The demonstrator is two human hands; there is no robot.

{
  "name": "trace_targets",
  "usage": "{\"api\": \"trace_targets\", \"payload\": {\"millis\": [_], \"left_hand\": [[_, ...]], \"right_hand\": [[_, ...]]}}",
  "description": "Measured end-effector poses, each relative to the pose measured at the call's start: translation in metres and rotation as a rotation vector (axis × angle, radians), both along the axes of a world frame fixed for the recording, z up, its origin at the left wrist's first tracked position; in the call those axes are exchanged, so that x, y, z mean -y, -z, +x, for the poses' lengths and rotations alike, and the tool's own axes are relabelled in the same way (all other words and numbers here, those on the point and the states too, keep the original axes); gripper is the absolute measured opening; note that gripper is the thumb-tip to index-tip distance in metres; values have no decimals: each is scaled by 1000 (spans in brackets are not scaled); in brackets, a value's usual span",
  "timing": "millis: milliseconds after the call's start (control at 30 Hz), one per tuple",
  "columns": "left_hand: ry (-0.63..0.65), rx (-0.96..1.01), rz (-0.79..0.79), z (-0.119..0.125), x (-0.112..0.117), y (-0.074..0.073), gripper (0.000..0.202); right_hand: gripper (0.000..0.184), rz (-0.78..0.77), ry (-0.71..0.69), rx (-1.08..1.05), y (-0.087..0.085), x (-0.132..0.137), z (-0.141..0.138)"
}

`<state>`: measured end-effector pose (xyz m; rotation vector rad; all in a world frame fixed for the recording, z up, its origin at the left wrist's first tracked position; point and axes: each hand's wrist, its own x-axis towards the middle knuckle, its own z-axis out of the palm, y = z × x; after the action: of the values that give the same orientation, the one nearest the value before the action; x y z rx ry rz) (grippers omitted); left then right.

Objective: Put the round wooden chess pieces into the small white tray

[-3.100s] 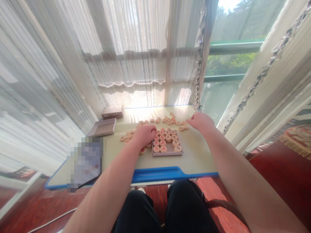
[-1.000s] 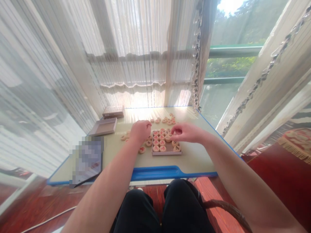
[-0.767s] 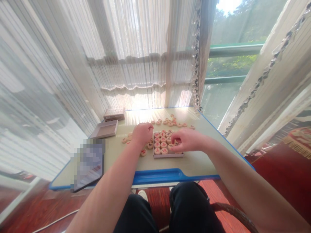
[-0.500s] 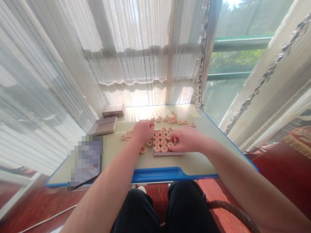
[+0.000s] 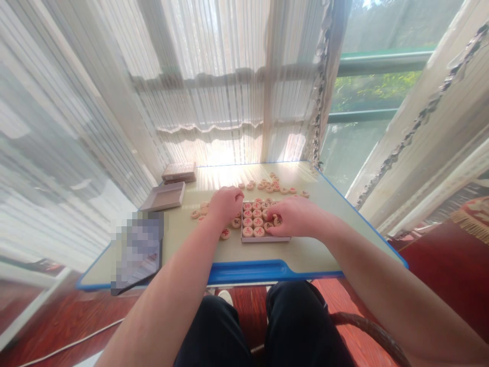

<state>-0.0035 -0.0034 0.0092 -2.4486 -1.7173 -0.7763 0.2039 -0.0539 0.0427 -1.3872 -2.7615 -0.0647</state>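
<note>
A shallow box point(image 5: 266, 239) holds rows of round wooden xiangqi pieces point(image 5: 247, 222) with red and black characters. Over its right part is my right hand point(image 5: 296, 216), thumb and fingers closed around a black-lettered xiangqi piece point(image 5: 277, 221); the palm hides the pieces beneath. My left hand point(image 5: 225, 205) is curled at the box's upper left corner. Its fingertips face away, so whatever they hold is hidden. Beside the box's left wall lie loose pieces, including a black-lettered one point(image 5: 236, 223) and a red-lettered one point(image 5: 225, 233).
More xiangqi pieces point(image 5: 269, 188) are scattered behind the box, with others point(image 5: 195, 214) left of my left hand. An empty box lid point(image 5: 164, 198) and a stacked box point(image 5: 179, 171) sit at the back left. A tablet point(image 5: 139, 252) lies near the blue-edged table's point(image 5: 313, 262) left side.
The view has shifted slightly. My right hand has moved very little over the box's right side, and my left hand stays curled at the corner.
</note>
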Motion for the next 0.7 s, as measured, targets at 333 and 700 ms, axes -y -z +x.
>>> {"api": "trace_targets", "payload": {"millis": [333, 700], "left_hand": [[6, -12, -16, 1, 1, 0, 26], [5, -1, -19, 2, 2, -2, 27]], "right_hand": [[19, -69, -13, -47, -1, 2, -3], [24, -175, -35, -89, -2, -4, -1]]}}
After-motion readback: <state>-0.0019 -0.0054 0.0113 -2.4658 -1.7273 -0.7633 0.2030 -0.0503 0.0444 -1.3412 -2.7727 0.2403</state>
